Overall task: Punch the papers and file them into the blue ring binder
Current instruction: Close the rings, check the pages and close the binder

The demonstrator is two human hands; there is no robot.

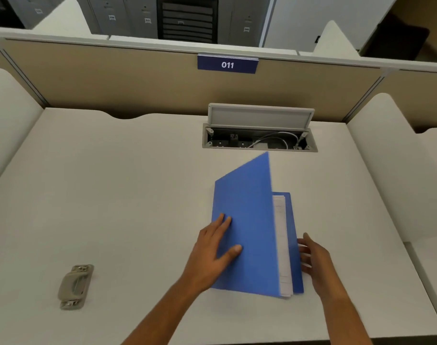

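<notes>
The blue ring binder [249, 220] lies on the white desk in front of me, its front cover raised and tilted partway over the back cover. White papers [283, 245] show as a strip inside along the right. My left hand [212, 247] rests flat on the outside of the front cover, fingers spread. My right hand [312, 255] touches the binder's right edge at the back cover, fingers apart. A beige hole punch [75, 286] sits alone at the near left of the desk, well away from both hands.
An open cable box [259, 140] with its lid up is set into the desk just behind the binder. A beige partition with a blue "011" sign [227, 64] closes the back. White side dividers flank the desk.
</notes>
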